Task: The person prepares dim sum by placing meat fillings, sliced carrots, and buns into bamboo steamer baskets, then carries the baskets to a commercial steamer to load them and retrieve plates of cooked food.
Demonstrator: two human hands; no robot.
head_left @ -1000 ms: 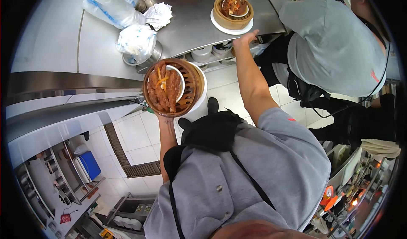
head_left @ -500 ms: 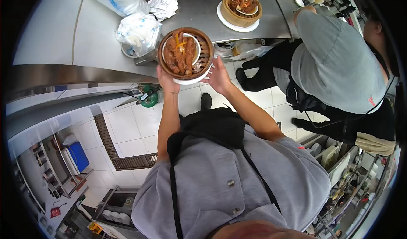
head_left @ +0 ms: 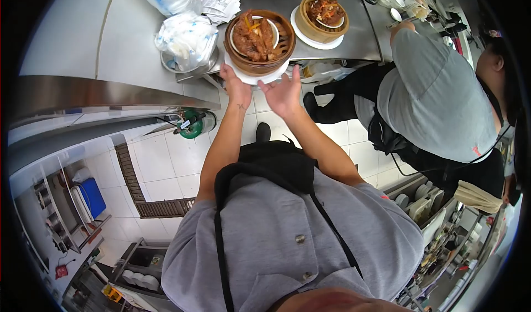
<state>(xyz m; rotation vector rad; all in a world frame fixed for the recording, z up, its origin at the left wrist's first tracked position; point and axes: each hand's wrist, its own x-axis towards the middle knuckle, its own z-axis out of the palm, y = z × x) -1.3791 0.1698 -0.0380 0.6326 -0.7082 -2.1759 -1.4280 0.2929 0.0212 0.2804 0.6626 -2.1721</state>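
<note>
A brown bamboo steamer (head_left: 289, 42) sits on a white plate (head_left: 251, 79) at the counter's front edge, holding a white bowl of reddish-brown food with orange strips. My left hand (head_left: 238, 92) is palm up at the plate's near left side, its thumb by the rim and its other fingers partly hidden beneath the plate. My right hand (head_left: 284, 95) lies at the near right side, fingers spread, close to the rim. A lighter steamer (head_left: 316, 32) of similar food stands to the right on another white plate (head_left: 316, 44).
Plastic bags (head_left: 187, 38) fill a metal container on the left, beside white papers (head_left: 220, 5). A co-worker in a grey shirt (head_left: 437, 96) stands at the right. A metal ledge (head_left: 110, 91) runs along the left, with a green cylinder (head_left: 191, 125) below.
The near steamer and plate have moved forward and right to the counter edge. My right hand has come back from the far steamer to the near plate. The co-worker has shifted slightly.
</note>
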